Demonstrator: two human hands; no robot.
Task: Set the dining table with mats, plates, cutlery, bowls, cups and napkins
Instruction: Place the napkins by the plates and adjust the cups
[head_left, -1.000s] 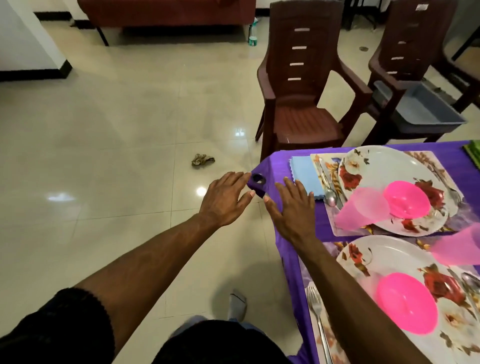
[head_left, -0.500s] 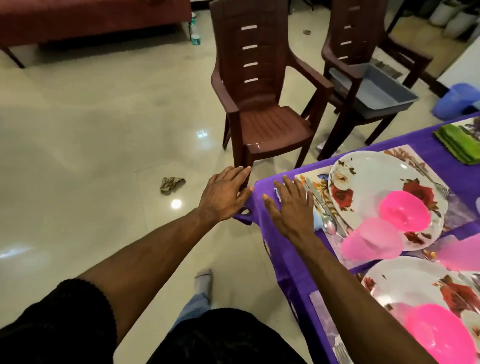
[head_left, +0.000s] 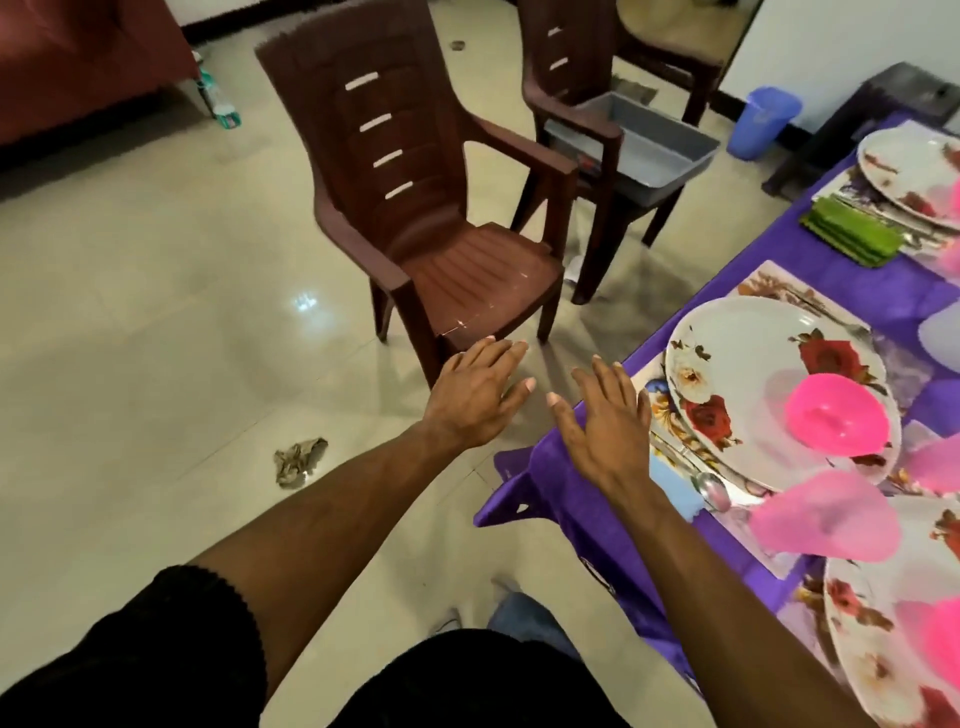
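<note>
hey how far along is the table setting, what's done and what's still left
Mostly done where visible: the floral plate sits on a mat with a pink bowl, a pink cup, a spoon and a blue napkin beside it. Two more plates at the frame edges look set too. In hand: nothing; the left hand and right hand are open, no grip on anything. Possibly left: the green stack, and any places out of view.

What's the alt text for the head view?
Two bare hands, left hand and right hand, reach forward with straight fingers, holding nothing, at the corner of a purple-clothed table. It holds floral plates and a pink bowl; a brown plastic chair stands ahead.
</note>
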